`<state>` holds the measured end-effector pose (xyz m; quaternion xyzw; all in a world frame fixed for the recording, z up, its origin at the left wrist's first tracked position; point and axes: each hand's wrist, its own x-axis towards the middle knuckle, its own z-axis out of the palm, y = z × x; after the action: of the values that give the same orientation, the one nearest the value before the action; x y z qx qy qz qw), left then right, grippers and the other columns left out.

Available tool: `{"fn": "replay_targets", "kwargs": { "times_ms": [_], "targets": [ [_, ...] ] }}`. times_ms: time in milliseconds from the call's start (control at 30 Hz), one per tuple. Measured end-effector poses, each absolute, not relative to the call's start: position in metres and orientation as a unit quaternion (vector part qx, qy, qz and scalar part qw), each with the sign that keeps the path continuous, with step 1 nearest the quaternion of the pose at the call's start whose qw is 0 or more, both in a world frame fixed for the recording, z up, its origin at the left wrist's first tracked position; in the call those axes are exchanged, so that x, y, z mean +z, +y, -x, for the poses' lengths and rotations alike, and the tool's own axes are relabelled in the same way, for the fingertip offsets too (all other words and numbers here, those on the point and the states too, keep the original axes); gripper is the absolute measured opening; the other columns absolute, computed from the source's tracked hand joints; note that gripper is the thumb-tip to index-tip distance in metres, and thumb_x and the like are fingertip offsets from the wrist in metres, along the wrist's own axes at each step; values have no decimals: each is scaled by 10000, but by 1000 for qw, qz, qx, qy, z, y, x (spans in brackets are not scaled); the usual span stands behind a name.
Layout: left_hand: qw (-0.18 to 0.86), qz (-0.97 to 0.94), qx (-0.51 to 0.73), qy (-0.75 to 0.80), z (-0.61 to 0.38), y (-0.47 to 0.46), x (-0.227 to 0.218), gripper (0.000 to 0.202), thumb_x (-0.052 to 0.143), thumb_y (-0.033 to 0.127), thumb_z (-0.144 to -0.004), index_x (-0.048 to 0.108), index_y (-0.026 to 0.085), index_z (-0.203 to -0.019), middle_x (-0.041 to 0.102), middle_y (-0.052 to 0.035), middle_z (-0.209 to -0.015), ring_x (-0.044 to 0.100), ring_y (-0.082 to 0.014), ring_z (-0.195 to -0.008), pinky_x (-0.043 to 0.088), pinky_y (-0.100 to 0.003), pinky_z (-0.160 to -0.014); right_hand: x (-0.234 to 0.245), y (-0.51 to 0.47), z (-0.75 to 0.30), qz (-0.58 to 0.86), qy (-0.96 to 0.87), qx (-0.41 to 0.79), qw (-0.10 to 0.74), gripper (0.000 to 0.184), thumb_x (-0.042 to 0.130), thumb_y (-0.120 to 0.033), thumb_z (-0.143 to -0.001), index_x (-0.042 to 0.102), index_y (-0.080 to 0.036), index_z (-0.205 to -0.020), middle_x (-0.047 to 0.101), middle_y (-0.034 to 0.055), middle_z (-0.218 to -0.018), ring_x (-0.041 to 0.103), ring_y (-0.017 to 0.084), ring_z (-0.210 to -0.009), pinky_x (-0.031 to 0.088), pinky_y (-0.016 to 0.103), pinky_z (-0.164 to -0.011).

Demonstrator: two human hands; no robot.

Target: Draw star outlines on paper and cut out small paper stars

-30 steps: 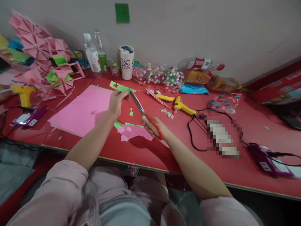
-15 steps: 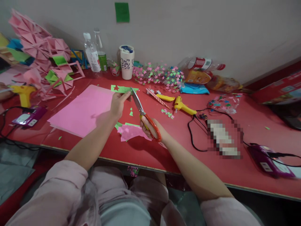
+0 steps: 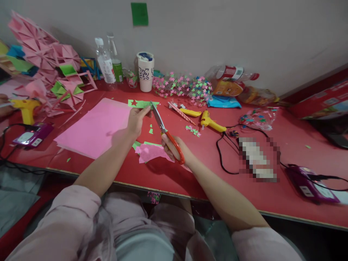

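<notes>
My left hand (image 3: 137,120) pinches a green paper strip (image 3: 141,104) that has a star-shaped hole near its left end. In my right hand (image 3: 174,146) is a pair of scissors (image 3: 163,127) with orange handles, fingers wrapped through the loops. The blade tips meet the strip right beside my left fingertips. Small green scraps (image 3: 150,129) lie on the red table below the strip. Pink paper scraps (image 3: 152,153) with green pieces under them lie by my right hand. A stack of pink sheets (image 3: 95,123) spreads beside my left forearm.
Cut paper stars (image 3: 193,131), a yellow glue gun (image 3: 213,122) and a yellow cutter (image 3: 190,113) lie to the right. A tumbler (image 3: 146,74) and bottles (image 3: 105,65) stand by the wall. At far left, another person's hand (image 3: 4,105) is near a second glue gun (image 3: 26,110).
The scissor handles have moved slightly left and appear closer together. My left hand still holds the green strip in nearly the same place.
</notes>
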<state>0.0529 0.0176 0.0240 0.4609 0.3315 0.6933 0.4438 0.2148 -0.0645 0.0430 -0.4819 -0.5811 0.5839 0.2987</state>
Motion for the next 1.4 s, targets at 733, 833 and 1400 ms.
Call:
{"fn": "replay_targets", "kwargs": {
  "times_ms": [733,833,1400],
  "targets": [
    [453,-401,724,331,-48,16,37,194,554,163,-769,513,175,-580,493,54,-488,479,-51,-468,389,-185,-515,48,-60,-219,495,-593,567,286,346,495,-472,-865,361,-217,-674,306,-115,-371,280,47,-256,220,178,-267],
    [472,-424,701,325,-50,16,35,170,558,220,-783,539,172,-621,519,41,-527,496,-59,-492,408,-197,-530,45,-60,-219,495,-592,565,292,348,487,-471,-872,366,-215,-668,329,-106,-373,292,47,-259,225,178,-270],
    [422,-433,714,353,-47,19,33,165,550,202,-796,530,182,-633,520,47,-533,487,-55,-510,419,-183,-554,44,-59,-220,477,-617,567,264,401,506,-559,-837,376,-212,-683,293,-117,-396,271,40,-275,247,166,-278]
  ]
}}
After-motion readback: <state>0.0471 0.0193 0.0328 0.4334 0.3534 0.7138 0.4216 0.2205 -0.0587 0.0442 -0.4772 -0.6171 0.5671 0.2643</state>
